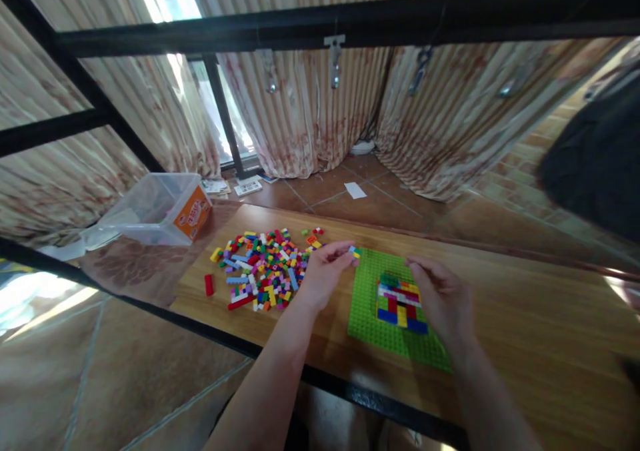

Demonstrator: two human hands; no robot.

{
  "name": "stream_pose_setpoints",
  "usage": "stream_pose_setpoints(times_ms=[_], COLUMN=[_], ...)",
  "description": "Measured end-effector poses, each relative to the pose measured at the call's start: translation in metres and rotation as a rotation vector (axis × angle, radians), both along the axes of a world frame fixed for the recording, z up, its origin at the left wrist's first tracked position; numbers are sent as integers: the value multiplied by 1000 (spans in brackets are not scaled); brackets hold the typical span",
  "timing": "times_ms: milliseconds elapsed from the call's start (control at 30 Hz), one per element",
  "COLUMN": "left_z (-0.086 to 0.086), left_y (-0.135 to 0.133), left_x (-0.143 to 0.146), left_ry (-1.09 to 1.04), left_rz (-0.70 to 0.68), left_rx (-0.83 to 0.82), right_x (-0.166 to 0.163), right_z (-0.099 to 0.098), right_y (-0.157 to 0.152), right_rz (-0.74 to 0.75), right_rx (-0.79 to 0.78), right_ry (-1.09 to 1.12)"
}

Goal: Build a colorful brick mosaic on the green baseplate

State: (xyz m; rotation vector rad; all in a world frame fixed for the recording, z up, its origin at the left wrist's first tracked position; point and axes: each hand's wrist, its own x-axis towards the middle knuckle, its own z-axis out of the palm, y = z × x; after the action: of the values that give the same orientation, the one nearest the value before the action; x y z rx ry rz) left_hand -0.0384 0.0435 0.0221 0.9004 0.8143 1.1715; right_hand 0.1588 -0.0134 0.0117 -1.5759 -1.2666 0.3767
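My left hand (324,271) pinches a small cluster of toy bricks (355,252), light blue, yellow and green, at the far left corner of a green baseplate (365,311). On the plate sits a flat block of joined bricks (400,307) in blue, red, yellow, white and other colours, with a dark green one at its far side. Above the plate's right part hovers my right hand (445,301), thumb and fingers pressed together. Whatever lies between those fingertips is hidden or too small to name. That hand also covers part of the plate.
Loose bricks (270,267) lie heaped on the wooden table (520,324) to the left, with a red brick (209,285) apart from them. A clear plastic box (150,204) stands beyond the table's left end. A black metal bar (320,21) crosses in front of the curtains.
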Motion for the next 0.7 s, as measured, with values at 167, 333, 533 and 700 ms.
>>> stream_pose_setpoints(times_ms=[167, 333, 533, 700], left_z=[6, 9, 9, 9], left_y=[-21, -26, -25, -22], left_x=[24, 28, 23, 15], left_ry=[-171, -175, -153, -137], left_rz=[-155, -170, -207, -205], left_rx=[-156, -183, -193, -240], right_x=[-22, -30, -33, -39], right_z=[7, 8, 7, 9], right_y=[-6, -3, -2, -3], right_rz=[210, 292, 310, 313], right_rx=[6, 85, 99, 122], right_ry=[63, 85, 32, -54])
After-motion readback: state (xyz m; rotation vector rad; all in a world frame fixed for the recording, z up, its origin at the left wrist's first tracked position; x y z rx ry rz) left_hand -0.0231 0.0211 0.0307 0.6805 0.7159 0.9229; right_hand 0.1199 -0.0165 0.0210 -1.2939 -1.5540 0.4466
